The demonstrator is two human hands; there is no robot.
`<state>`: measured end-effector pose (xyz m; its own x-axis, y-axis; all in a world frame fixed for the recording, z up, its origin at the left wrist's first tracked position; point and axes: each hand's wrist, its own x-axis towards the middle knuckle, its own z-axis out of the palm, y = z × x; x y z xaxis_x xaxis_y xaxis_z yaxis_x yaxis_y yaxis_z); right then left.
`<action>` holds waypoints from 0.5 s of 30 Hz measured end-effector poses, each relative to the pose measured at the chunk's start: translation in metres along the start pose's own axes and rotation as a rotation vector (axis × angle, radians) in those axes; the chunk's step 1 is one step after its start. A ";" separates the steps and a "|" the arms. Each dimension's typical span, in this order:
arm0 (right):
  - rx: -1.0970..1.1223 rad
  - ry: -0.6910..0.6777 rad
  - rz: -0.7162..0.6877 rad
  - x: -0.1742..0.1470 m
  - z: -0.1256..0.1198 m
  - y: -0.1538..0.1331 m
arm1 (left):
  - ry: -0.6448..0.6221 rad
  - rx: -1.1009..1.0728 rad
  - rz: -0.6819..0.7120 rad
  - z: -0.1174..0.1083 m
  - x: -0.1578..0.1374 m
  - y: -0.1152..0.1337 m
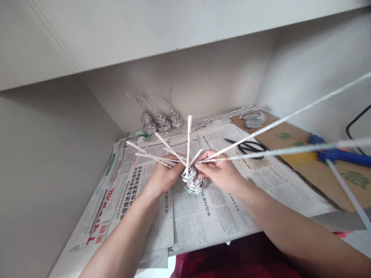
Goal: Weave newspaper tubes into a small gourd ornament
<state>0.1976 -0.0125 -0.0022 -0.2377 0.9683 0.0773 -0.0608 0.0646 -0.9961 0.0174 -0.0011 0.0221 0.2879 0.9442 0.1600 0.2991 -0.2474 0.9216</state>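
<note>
A small gourd-shaped piece woven from rolled newspaper (194, 186) is between my hands, with several short paper sticks (189, 143) fanning up and left from its top. My left hand (166, 175) is closed around its upper left side, the fingertips partly hidden behind the sticks. On the other side, my right hand (220, 170) pinches a long rolled-paper strand (261, 153) close to the weave. A second long strand (275, 119) also runs from beside these fingers toward the upper right, out of view.
Newspaper sheets (191, 227) cover the work surface. Finished-looking woven gourds (176, 119) stand at the back. Black scissors (251, 148), a blue glue gun (344, 154) and cardboard (278, 148) lie to the right. A pale panel (174, 23) overhangs the space.
</note>
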 end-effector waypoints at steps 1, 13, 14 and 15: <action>0.030 0.004 0.029 0.001 -0.001 0.000 | 0.038 0.000 0.001 0.001 0.000 -0.001; 0.095 0.069 0.018 0.001 0.005 0.003 | 0.268 0.053 0.080 0.012 0.003 -0.009; 0.093 0.078 0.022 0.001 0.006 0.005 | 0.258 0.058 0.082 0.013 0.003 -0.008; 0.084 0.085 0.021 0.002 0.006 0.007 | 0.253 0.055 0.084 0.014 0.002 -0.008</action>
<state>0.1906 -0.0118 -0.0085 -0.1569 0.9864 0.0491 -0.1390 0.0271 -0.9899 0.0284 -0.0003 0.0096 0.0793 0.9426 0.3245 0.3350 -0.3318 0.8819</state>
